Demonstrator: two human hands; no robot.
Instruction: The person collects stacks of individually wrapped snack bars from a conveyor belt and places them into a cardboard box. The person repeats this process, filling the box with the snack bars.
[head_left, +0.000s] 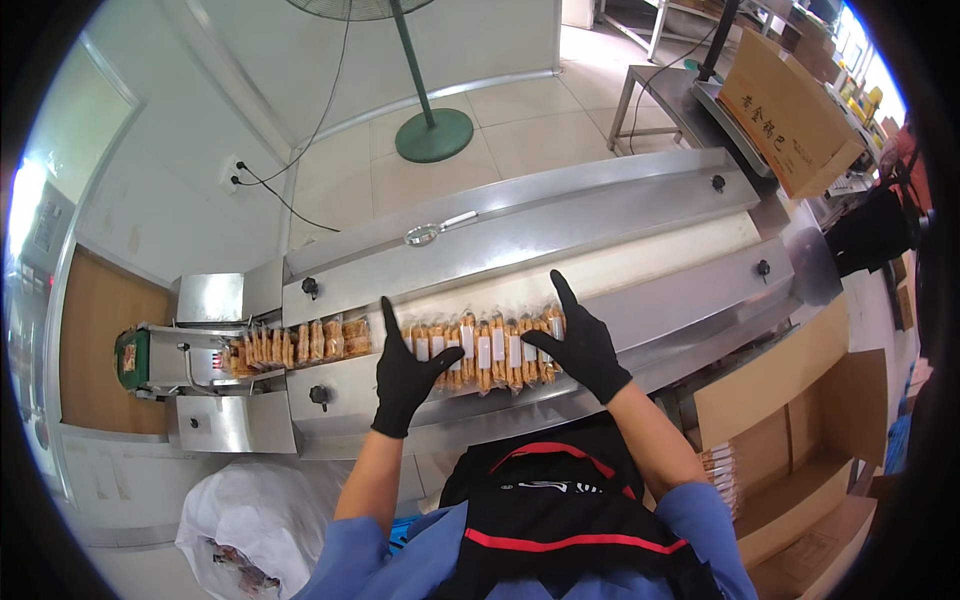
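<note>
My left hand (409, 367), in a black glove, presses against the left end of a row of clear-wrapped snack packets (484, 349). At the other end, my right hand (589, 341), gloved alike, has its thumb over the packets, so the row is held between both hands. Pale labels show on several packets. The row lies over the white conveyor belt (675, 255) and overlaps its near metal side; whether it is lifted I cannot tell. Further left, more wrapped packets (292, 345) lean in a line at the belt's infeed.
A magnifying glass (424, 235) lies on the far metal rail. At right stand an open cardboard box (795, 427) with packets inside and another carton (787, 120) on a scale. A white sack (247, 517) sits low left; a green fan base (433, 135) stands beyond the conveyor.
</note>
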